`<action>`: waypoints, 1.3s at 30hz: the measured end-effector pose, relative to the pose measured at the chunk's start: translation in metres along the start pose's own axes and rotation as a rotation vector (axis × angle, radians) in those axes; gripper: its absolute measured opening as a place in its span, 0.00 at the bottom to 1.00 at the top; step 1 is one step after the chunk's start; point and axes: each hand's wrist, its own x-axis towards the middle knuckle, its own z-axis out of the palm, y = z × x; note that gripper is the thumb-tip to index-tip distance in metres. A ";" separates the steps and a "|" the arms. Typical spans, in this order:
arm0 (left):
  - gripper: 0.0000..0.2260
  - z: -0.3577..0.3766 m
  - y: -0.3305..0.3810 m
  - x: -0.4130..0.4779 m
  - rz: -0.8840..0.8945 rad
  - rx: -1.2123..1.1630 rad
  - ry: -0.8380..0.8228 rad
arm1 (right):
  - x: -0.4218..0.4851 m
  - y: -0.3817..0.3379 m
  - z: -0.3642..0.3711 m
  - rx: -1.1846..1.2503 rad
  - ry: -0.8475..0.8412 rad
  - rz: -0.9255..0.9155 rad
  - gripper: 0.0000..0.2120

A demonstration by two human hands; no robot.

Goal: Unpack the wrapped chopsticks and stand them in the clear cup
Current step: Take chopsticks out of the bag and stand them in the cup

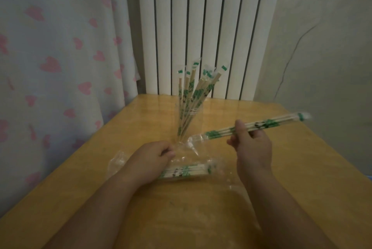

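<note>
A clear cup (188, 126) stands on the wooden table (281, 178) and holds several wrapped chopstick pairs (191, 95) that lean and fan out. My right hand (251, 144) pinches a few wrapped chopstick pairs (263, 126) in green-printed sleeves, held above the table and pointing right and slightly up. My left hand (151, 156) grips the mouth of a clear plastic bag (185, 160) lying on the table. More wrapped chopsticks (187, 171) lie inside that bag, just right of my left wrist.
A white ribbed radiator (201, 27) stands behind the table's far edge. A curtain with pink hearts (60, 57) hangs along the left side. A pale wall (322, 47) is at the right.
</note>
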 end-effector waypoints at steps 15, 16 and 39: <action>0.08 -0.002 0.003 0.000 -0.028 0.062 -0.071 | 0.000 -0.038 0.016 0.207 -0.022 -0.040 0.06; 0.08 -0.002 0.003 0.000 -0.025 0.048 -0.085 | 0.004 -0.043 0.019 0.202 -0.034 -0.048 0.05; 0.12 0.003 -0.002 0.003 0.015 0.094 -0.126 | 0.045 -0.050 0.096 -0.451 -0.254 -0.183 0.09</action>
